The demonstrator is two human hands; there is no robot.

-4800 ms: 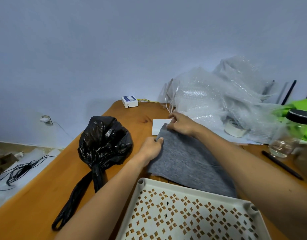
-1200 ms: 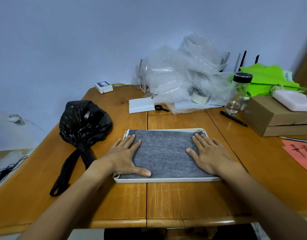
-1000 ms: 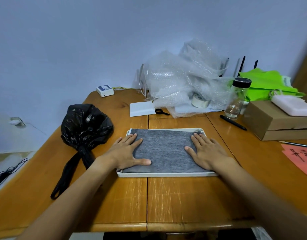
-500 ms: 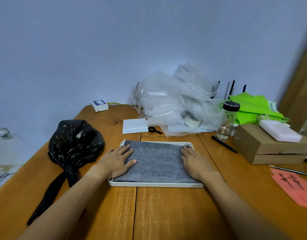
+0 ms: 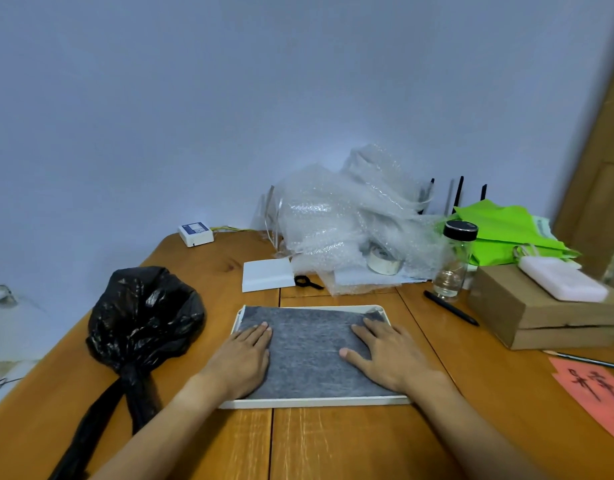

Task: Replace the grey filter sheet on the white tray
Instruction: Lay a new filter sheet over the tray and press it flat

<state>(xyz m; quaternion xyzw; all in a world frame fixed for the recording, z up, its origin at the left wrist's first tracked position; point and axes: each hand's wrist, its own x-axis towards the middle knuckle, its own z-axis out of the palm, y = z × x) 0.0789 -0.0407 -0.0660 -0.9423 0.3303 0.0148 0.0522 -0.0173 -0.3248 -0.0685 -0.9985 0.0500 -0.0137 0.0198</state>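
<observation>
Grey filter sheet (image 5: 309, 351) lies flat inside white tray (image 5: 312, 402), under both palms. Left hand (image 5: 244, 358) fingers straight, close together, pressing sheet's left part. Right hand (image 5: 385, 358) fingers straight, thumb spread toward centre, pressing right part. Black bag (image 5: 142, 317) left of left fingers.

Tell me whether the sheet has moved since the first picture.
Yes: the sheet came nearer, away from the white box, onto the tray.
</observation>
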